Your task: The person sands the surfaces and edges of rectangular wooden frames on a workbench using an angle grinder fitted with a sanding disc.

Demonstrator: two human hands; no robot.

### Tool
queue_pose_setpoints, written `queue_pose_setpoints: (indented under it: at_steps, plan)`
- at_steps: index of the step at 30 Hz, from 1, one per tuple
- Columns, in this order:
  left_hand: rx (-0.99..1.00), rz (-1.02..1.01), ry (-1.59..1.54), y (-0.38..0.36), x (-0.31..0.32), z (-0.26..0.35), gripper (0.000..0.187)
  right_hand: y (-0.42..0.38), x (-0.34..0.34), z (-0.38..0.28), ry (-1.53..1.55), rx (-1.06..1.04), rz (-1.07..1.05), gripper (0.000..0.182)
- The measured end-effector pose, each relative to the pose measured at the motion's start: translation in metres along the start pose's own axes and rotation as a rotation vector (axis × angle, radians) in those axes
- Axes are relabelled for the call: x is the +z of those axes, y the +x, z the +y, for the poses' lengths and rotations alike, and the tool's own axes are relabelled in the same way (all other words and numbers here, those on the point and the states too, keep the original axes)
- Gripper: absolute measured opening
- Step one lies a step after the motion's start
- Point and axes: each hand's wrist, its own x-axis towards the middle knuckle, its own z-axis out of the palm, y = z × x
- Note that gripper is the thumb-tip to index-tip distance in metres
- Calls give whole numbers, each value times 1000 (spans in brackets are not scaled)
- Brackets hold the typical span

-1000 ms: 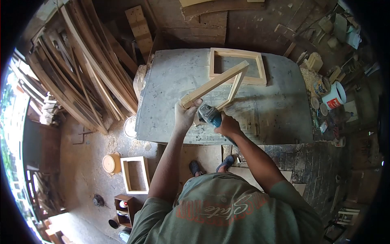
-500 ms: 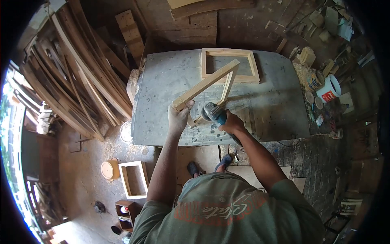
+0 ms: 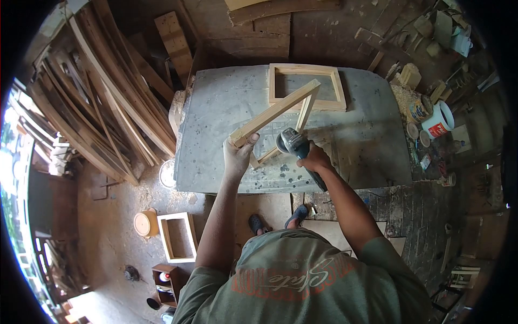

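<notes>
Frame tilted up in L hand grip, R hand clutching grinder beside it

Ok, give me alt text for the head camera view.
Seen from above, the left hand tilts a wooden frame up off a grey workbench while the right hand holds a blue power tool at it. Another frame lies flat behind.

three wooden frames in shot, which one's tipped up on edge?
The wooden frame in the left hand, tilted up off the workbench. The second frame lies flat behind it; the third frame sits on the floor.
</notes>
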Motion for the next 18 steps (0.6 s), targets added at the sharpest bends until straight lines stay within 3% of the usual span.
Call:
queue_pose_setpoints:
  at_steps: [12, 18]
  plan:
    - [-34, 10, -1, 1, -1, 3, 29, -31, 25, -22, -150, -170, -77, 83]
    - [16, 40, 14, 6, 0, 2, 30, -71, 7, 28, 53, -197, -5, 79]
